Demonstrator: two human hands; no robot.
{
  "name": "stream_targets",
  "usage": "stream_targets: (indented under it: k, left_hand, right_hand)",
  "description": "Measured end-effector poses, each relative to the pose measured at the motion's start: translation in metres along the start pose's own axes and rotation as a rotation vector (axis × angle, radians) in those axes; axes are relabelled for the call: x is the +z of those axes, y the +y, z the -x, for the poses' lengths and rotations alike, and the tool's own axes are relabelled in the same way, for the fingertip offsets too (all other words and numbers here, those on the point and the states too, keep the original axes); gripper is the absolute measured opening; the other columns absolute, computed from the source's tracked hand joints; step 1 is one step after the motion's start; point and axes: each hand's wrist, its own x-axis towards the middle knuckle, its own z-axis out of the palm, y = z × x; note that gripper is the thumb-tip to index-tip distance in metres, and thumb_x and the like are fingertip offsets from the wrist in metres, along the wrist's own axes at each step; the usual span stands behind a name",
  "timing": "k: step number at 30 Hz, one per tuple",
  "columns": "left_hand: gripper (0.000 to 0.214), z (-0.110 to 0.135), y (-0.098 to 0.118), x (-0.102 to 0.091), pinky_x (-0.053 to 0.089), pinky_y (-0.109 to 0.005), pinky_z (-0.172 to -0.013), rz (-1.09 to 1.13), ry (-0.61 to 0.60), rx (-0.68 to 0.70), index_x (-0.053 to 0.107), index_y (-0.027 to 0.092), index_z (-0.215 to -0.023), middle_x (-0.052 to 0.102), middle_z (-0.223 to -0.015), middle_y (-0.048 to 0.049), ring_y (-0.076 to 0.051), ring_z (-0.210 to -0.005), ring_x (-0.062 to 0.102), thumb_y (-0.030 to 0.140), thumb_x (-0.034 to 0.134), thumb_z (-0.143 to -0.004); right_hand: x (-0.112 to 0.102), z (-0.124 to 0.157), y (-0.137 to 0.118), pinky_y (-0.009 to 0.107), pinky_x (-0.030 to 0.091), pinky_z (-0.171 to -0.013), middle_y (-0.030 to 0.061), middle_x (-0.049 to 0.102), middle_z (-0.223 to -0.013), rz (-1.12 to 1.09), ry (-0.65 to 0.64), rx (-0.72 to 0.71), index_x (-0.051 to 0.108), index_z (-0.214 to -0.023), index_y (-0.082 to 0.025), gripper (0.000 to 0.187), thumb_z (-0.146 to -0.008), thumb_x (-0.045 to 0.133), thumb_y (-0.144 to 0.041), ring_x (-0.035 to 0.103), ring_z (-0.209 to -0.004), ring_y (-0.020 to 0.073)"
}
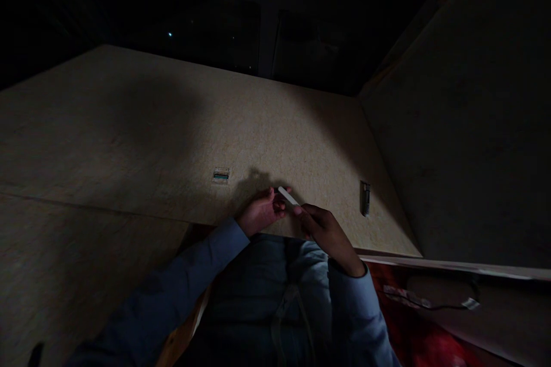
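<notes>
My right hand [321, 226] is closed around the lower end of a slim white stick [287, 195] with a rounded tip; its exact kind is hard to tell in the dim light. The stick points up and to the left, over the fingers of my left hand [263, 210]. That hand is turned palm up just above the table's near edge, its fingers partly curled and apart. Nothing held shows in it. Whether the stick touches its fingers is unclear.
On the pale table [275, 126], a small clear case with a teal strip [221, 176] lies left of my hands. A slim dark object [365, 199] lies to the right, near a dark wall panel [465, 143]. Dark window panes [193, 28] stand behind. Red fabric [413, 321] shows below right.
</notes>
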Motion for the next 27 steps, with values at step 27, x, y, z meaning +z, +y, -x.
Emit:
stream_targets:
  k: [27]
  left_hand:
    - [0.036,0.004,0.001,0.005,0.043,-0.027,-0.064,-0.037,0.005,0.000,0.073,0.010,-0.100,0.063,-0.083,-0.0060,-0.011,-0.066,0.052,0.022,0.039,-0.103]
  right_hand:
    - [0.004,-0.005,0.006,0.023,0.036,-0.053,-0.0012,0.055,-0.056,0.047,0.067,0.026,0.059,-0.073,-0.017,0.053,-0.098,0.044,-0.061,0.053,-0.055,0.0119]
